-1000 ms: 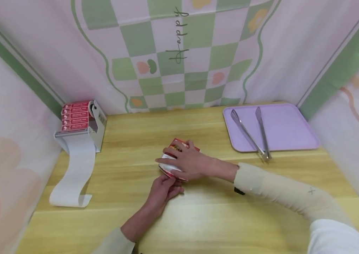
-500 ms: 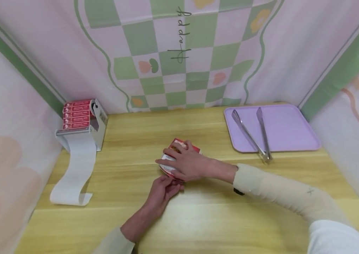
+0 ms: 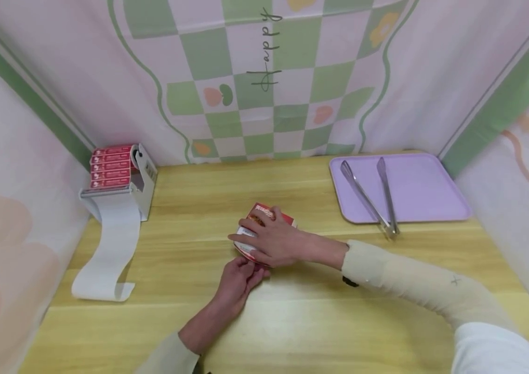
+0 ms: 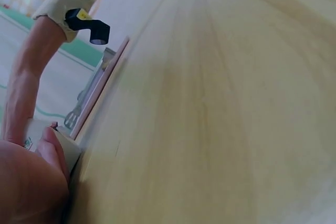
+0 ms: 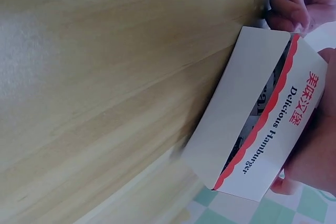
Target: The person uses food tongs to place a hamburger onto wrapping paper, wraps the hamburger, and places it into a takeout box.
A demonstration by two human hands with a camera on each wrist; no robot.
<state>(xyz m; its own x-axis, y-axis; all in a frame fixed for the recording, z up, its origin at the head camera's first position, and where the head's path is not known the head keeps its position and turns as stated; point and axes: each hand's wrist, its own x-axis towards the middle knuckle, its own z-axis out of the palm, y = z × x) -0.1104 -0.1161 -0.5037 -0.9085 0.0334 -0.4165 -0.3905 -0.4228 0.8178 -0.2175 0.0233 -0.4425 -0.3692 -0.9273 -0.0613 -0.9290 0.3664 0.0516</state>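
Observation:
A red-and-white hamburger box [image 3: 245, 232] sits mid-table, its printed front panel [image 5: 286, 124] turned to the right wrist camera. Between that scalloped red edge and the plain white side, a long slit shows dark print inside. My right hand [image 3: 276, 241] lies over the box from the right with fingers spread across the top, gripping it. Low at the near corner, my left hand [image 3: 235, 285] pinches the box's edge; its fingertips are partly hidden. In the left wrist view, the left hand [image 4: 31, 187] covers most of the box.
A label dispenser [image 3: 145, 179] stands at the back left, a strip of white backing paper [image 3: 117, 249] trailing forward from it. Metal tongs [image 3: 367, 200] lie across a lilac tray [image 3: 423, 187] at the back right, their joined end past its front edge. Patterned curtains surround the table.
The left fingers have shifted slightly at the box's near corner. The right hand and box stay nearly in place, with a little more of the printed top showing.

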